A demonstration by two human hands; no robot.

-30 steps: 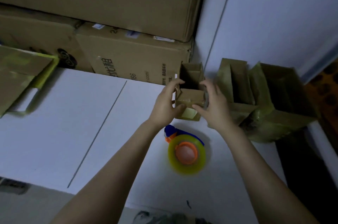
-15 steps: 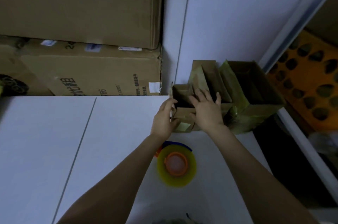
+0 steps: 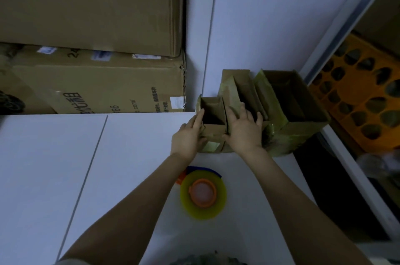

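A small open carton (image 3: 213, 134) was pressed between straight fingers. The left hand (image 3: 187, 138) was laid flat on its left wall, and the right hand (image 3: 244, 131) was spread wide over its right rim. Its dark interior could not be made out. Larger open cartons (image 3: 303, 126) were stood just beyond the right fingertips.

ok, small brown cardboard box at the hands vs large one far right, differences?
The small brown cardboard box is much smaller and bears a pale label; the large brown cardboard box has yellowish-taped flaps. The left hand and right hand touch the small one, not the large one. Both are open-topped.
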